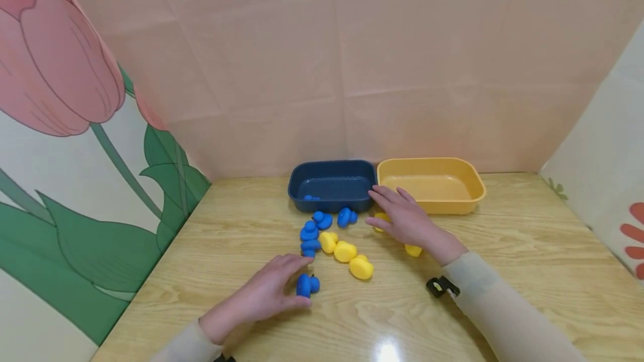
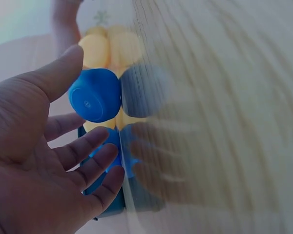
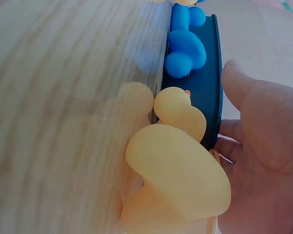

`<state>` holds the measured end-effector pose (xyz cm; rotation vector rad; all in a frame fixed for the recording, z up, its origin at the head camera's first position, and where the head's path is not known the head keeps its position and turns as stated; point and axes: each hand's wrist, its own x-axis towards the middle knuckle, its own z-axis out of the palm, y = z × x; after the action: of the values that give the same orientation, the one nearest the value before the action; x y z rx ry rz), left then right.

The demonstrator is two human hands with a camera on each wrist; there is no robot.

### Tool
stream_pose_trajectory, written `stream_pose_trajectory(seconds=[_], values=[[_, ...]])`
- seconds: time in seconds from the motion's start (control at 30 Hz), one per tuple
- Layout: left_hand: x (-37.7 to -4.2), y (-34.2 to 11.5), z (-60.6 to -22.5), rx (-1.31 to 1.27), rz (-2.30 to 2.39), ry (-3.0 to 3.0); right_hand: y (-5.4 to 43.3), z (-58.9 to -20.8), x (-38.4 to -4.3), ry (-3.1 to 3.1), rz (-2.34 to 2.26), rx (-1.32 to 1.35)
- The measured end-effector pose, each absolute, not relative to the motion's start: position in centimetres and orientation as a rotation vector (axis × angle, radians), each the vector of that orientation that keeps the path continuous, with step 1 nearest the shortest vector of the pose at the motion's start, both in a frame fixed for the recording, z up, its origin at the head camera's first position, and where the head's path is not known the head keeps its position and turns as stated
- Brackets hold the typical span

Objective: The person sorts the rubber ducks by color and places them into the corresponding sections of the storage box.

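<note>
My left hand [image 1: 266, 290] has its thumb and fingers spread to either side of the nearest blue rubber duck [image 1: 303, 285]. In the left wrist view, the thumb tip comes right beside that blue duck [image 2: 95, 95], whose flat base faces the camera. Over the right side, my right hand [image 1: 405, 221] reaches with extended fingers past a yellow rubber duck [image 1: 380, 222], which it partly covers. Another yellow duck [image 1: 413, 250] shows below its wrist. In the right wrist view, a large yellow duck [image 3: 180, 170] lies on the table beside the palm [image 3: 273, 141].
A dark blue tray [image 1: 297, 203] with a blue duck [image 1: 311, 198] inside stands against the pink backdrop. Right of it is a yellow tray [image 1: 473, 205]. Several blue ducks [image 1: 309, 231] and a row of yellow ducks [image 1: 345, 251] lie on the wooden table [image 1: 236, 211] between my hands.
</note>
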<state>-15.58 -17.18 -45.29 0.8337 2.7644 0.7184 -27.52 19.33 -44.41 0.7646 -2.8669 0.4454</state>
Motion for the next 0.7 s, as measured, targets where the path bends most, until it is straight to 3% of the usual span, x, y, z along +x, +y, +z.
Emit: stream_pose_trajectory(seconds=[0.7], values=[[-15.76, -16.72, -45.37, 0.848, 0.611, 2.823, 19.28, -44.36, -27.47, -2.866, 0.456, 0.765]])
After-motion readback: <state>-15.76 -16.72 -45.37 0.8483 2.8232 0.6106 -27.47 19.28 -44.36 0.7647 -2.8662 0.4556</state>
